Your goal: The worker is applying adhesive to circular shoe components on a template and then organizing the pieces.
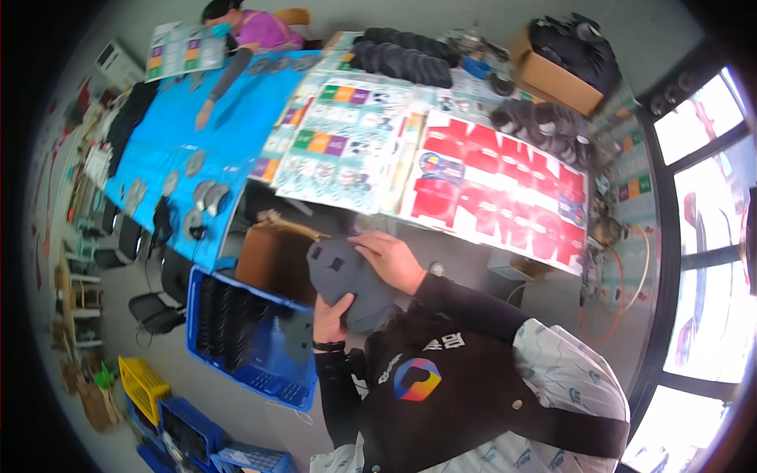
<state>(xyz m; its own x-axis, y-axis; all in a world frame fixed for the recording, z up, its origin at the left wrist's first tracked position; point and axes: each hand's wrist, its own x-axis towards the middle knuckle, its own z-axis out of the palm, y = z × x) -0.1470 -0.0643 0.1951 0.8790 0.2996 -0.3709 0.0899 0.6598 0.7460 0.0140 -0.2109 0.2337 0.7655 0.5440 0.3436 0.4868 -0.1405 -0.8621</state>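
A grey cap (347, 272) with small dark square patches is held in front of my body. My left hand (331, 319) grips it from below, with the thumb lying over its lower edge. At its upper right edge, my right hand (386, 256) has its fingers drawn together against the cloth. The fingertips are partly hidden there, so I cannot make out any smaller thing between them. Just beyond the cap stands an open brown box (272, 264).
A blue crate (252, 374) holds rows of dark caps at lower left. Ahead, a table with printed sheets (339, 150) bears stacked dark caps (406, 55) and a full carton (556, 79). At a blue table (236, 146), another person (268, 31) reaches out one arm. Chairs stand left.
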